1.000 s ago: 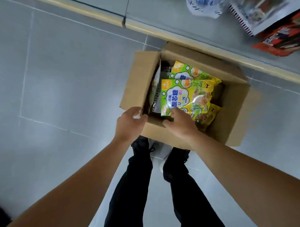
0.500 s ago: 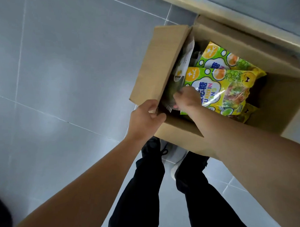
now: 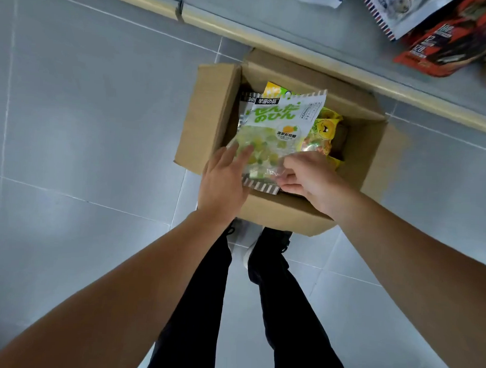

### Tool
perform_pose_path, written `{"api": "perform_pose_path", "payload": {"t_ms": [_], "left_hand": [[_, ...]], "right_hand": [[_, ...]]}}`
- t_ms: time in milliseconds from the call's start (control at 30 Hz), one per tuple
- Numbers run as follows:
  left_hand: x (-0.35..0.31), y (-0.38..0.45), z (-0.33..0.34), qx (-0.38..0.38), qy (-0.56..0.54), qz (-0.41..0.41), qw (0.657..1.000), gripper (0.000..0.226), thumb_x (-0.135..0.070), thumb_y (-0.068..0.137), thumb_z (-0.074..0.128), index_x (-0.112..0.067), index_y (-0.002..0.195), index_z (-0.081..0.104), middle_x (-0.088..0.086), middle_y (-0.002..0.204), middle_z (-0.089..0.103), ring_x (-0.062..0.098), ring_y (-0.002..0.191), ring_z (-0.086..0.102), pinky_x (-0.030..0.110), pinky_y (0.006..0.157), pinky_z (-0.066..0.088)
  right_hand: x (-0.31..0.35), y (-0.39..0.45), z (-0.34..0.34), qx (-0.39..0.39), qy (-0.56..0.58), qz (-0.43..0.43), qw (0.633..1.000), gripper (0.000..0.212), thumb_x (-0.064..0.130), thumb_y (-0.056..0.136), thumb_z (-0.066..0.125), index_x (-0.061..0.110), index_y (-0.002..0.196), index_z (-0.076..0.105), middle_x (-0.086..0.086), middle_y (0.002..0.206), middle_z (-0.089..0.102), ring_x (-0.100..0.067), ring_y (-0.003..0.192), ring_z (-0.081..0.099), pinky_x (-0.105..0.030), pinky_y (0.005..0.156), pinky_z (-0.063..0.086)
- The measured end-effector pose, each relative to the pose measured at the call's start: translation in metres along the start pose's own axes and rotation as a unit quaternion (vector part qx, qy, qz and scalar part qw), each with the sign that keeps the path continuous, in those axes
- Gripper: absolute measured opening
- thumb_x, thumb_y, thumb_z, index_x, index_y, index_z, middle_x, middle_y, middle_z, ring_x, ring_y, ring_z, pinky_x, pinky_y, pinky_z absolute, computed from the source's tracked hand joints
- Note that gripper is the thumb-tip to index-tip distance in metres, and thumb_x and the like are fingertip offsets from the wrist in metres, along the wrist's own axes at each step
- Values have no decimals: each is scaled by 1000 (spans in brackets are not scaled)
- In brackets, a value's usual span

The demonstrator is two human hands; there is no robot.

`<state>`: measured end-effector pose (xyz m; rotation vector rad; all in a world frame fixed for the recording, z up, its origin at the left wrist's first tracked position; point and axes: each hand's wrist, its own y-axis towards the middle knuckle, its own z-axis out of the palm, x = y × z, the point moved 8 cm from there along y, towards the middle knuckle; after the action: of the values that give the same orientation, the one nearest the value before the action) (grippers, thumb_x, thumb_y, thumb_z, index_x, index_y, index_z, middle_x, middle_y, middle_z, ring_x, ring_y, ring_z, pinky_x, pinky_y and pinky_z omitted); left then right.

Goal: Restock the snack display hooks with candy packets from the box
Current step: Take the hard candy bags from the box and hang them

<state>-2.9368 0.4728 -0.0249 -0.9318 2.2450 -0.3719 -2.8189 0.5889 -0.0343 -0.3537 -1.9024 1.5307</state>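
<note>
An open cardboard box (image 3: 211, 119) stands on the grey tiled floor against the shelf base. Over its near half is a white and green candy packet (image 3: 279, 130) with green lettering and a striped edge. My right hand (image 3: 308, 178) pinches the packet's lower right corner. My left hand (image 3: 225, 180) lies at the packet's lower left with fingers straight, touching its face. Beneath it in the box lie yellow-green candy packets (image 3: 325, 129), mostly covered.
The shelf's pale base rail (image 3: 296, 52) runs diagonally behind the box. Hanging snack bags, one red-orange (image 3: 445, 45) and one white striped (image 3: 399, 13), jut in at the top right. My legs and shoes (image 3: 267, 245) stand just in front of the box.
My right hand has pulled a white and green packet up from the box's left side. My left hand let go of the box flap and now touches the packet.
</note>
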Motion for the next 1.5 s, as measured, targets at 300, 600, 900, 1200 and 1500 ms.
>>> {"api": "perform_pose_path", "payload": {"t_ms": [300,600,900,1200,1500], "left_hand": [[-85,-31,-83,-64,-116,19,991,22,-13,95,51,-12,104,71,-1,67,63,25,65,56,29,57,40],[-113,-85,-94,45,-666,-302,681,13,-2,98,48,-9,89,56,6,72,52,18,52,53,46,74,55],[-141,-119,-176,16,-482,-336,809,40,-25,89,66,-13,126,55,3,98,59,20,85,64,37,84,56],[-253,-162,-278,175,-537,-59,823,45,-52,86,59,-28,124,57,-1,117,66,19,104,64,35,81,50],[-282,-243,-379,162,-594,-42,787,23,-29,100,52,-12,90,62,-2,65,59,12,50,57,22,47,50]], "right_hand": [[35,-104,-43,32,64,-38,997,36,40,98,47,12,96,70,-4,81,73,-17,69,68,-28,68,55],[34,-152,-89,-95,136,-40,985,44,36,90,67,7,121,57,-6,111,61,-20,94,64,-37,89,56],[97,-241,-101,-66,174,-173,967,20,29,87,71,22,106,67,-5,113,71,-24,102,68,-41,85,58],[150,-393,-65,-146,-67,-370,915,33,44,84,65,34,114,71,12,107,69,-5,93,65,-20,81,48],[150,-548,-109,-308,21,-425,851,34,30,87,64,25,121,62,8,111,63,-11,99,62,-23,82,49]]}}
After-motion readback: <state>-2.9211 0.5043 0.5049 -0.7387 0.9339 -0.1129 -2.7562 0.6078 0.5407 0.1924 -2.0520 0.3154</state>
